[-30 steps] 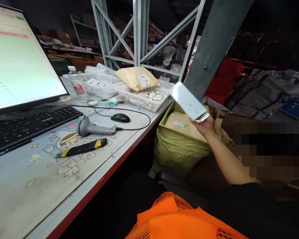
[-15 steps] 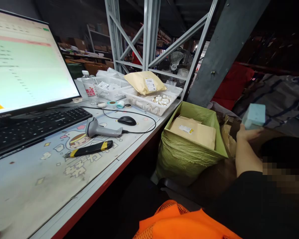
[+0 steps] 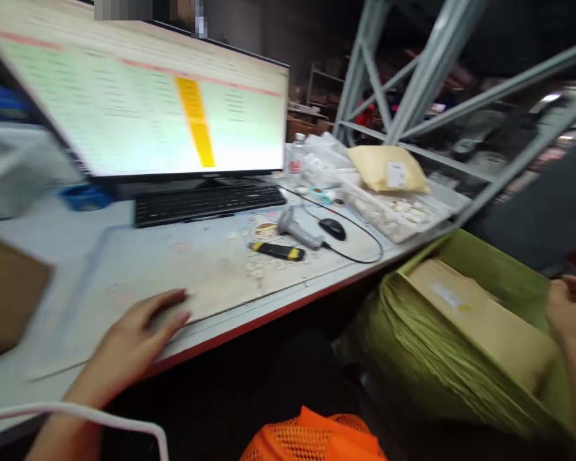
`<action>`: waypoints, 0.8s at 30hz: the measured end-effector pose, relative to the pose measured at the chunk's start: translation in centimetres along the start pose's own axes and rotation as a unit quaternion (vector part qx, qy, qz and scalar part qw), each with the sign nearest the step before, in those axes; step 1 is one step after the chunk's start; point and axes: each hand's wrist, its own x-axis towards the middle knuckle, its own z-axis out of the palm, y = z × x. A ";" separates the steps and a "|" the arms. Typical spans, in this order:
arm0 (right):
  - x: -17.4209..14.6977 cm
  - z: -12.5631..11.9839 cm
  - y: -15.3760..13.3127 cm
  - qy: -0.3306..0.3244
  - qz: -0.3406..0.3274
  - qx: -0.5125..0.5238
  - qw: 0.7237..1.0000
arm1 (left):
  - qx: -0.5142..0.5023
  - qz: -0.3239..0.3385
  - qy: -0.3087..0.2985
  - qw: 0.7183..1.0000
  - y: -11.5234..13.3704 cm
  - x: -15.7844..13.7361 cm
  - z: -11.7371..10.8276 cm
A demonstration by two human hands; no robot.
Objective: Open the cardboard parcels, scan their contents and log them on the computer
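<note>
My left hand (image 3: pixel 139 336) rests low over the front edge of the desk mat (image 3: pixel 211 275), thumb and fingers apart, holding nothing. A black and yellow utility knife (image 3: pixel 276 250) lies to its right, next to a grey barcode scanner (image 3: pixel 300 230) and a black mouse (image 3: pixel 333 228). At the right edge of the picture is my right hand (image 3: pixel 569 307), beside a green sack (image 3: pixel 398 333) holding kraft paper parcels (image 3: pixel 489 320). Its fingers are loosely curled with a gap between them, and nothing shows in them. The picture edge cuts off part of this hand.
A monitor (image 3: pixel 148 115) and keyboard (image 3: pixel 211 203) stand at the back. White baskets (image 3: pixel 388 221) and a padded mailer (image 3: pixel 388 168) sit at the desk's right end, before a metal rack (image 3: pixel 422 77). A cardboard box (image 3: pixel 9 294) is at left; a white cable (image 3: pixel 77 410) crosses below.
The view has swung left. My right hand held a light blue box at the far right; that box is out of view now. My left hand has come fully into sight on the desk.
</note>
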 end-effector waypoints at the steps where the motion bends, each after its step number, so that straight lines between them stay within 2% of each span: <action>1: -0.2 1.6 -3.5 -0.010 -0.038 0.056 0.998 | -0.030 -0.007 0.003 1.000 0.1 -0.2 0.0; 3: -1.6 4.8 -11.3 -0.064 -0.163 0.147 0.973 | -0.074 -0.013 0.010 0.997 0.2 -0.2 -0.2; 4: -2.5 6.6 -15.3 -0.084 -0.228 0.188 0.952 | -0.089 -0.013 0.015 0.996 0.3 -0.2 -0.2; 5: -3.5 8.6 -19.2 -0.130 -0.291 0.227 0.920 | -0.104 -0.014 0.020 0.994 0.3 -0.3 -0.3; 6: -4.5 10.8 -22.7 -0.146 -0.337 0.270 0.890 | -0.121 -0.016 0.023 0.992 0.4 -0.4 -0.4; 8: -6.0 15.7 -28.5 -0.200 -0.383 0.315 0.845 | -0.158 -0.016 0.026 0.987 0.4 -0.7 -0.4; 10: -7.1 20.8 -32.0 -0.240 -0.392 0.330 0.824 | -0.193 -0.012 0.029 0.981 0.3 -0.9 -0.4; 13: -8.4 27.1 -33.2 -0.296 -0.370 0.311 0.824 | -0.225 -0.009 0.040 0.973 0.3 -1.1 -0.5; 16: -9.6 31.2 -31.4 -0.332 -0.345 0.290 0.829 | -0.235 -0.017 0.054 0.970 0.5 -1.3 -0.7; 20: -10.7 34.3 -29.0 -0.315 -0.340 0.281 0.841 | -0.240 -0.027 0.042 0.969 0.6 -1.5 -0.8; 24: -11.3 35.6 -28.2 -0.328 -0.354 0.277 0.831 | -0.233 -0.042 0.035 0.971 0.7 -1.7 -0.7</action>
